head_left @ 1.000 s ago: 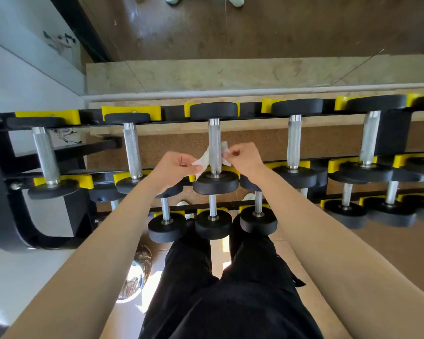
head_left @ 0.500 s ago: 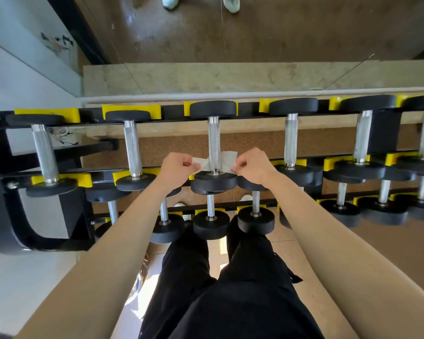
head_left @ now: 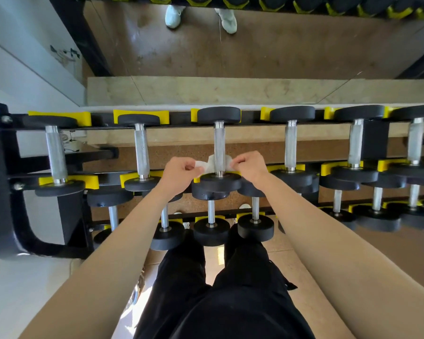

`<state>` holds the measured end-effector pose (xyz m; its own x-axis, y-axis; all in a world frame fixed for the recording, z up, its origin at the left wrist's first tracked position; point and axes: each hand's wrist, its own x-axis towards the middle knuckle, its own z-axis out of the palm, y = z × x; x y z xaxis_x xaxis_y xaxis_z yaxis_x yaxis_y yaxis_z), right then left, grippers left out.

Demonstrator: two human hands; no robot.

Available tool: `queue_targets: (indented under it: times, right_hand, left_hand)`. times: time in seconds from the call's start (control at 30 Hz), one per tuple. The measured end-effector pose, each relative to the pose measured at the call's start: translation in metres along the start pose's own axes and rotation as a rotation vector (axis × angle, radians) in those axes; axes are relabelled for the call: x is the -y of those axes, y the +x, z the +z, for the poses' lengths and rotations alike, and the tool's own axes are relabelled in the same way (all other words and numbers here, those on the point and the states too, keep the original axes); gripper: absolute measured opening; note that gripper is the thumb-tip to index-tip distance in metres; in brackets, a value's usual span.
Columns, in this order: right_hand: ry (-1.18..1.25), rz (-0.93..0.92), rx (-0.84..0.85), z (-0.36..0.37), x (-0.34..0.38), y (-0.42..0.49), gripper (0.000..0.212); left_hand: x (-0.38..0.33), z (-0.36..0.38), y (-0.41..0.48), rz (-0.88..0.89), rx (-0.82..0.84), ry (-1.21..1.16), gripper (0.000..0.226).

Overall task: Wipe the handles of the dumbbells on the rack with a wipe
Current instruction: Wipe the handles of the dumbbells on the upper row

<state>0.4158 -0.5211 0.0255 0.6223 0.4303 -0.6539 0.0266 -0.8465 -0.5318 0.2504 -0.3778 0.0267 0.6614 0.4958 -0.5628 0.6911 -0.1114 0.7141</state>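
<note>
A white wipe (head_left: 212, 163) is looped behind the silver handle of the middle dumbbell (head_left: 219, 143) on the top tier of the black and yellow rack (head_left: 142, 117). My left hand (head_left: 181, 171) pinches the wipe's left end. My right hand (head_left: 250, 165) pinches its right end. Both hands sit just above the dumbbell's near black head (head_left: 220, 182), one on each side of the handle. The part of the wipe behind the handle is hidden.
More dumbbells stand left (head_left: 142, 152) and right (head_left: 290, 145) of the middle one, with smaller ones on the lower tiers (head_left: 211, 231). A mirror behind the rack reflects white shoes (head_left: 227, 17). My black trouser legs (head_left: 230, 289) stand close to the rack.
The wipe has slid down the handle toward the near head. Both hands came lower and the view tilted, so the rack sits lower in the frame.
</note>
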Motion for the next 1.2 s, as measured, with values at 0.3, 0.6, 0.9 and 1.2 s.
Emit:
queue_targets:
  times: [0.3,0.6,0.9,1.2]
  right_hand:
    - [0.236,0.094,-0.112,0.01,0.007,0.012,0.013]
    - [0.41,0.018,-0.013,-0.025,-0.002,-0.03,0.023]
    - [1.141,0.075,0.547,-0.075,-0.032,-0.061,0.039]
    - [0.877,0.148,-0.077,-0.173,-0.119,-0.009,0.015]
  left_hand:
    - [-0.016,-0.003,0.004,-0.053,0.06,-0.243,0.011]
    - [-0.06,-0.013,-0.022,0.086,0.104,-0.711,0.015]
    - [-0.112,0.057,-0.029,0.032,0.114,-0.879,0.016]
    - [-0.129,0.178,-0.009,-0.172,-0.125,-0.413,0.012]
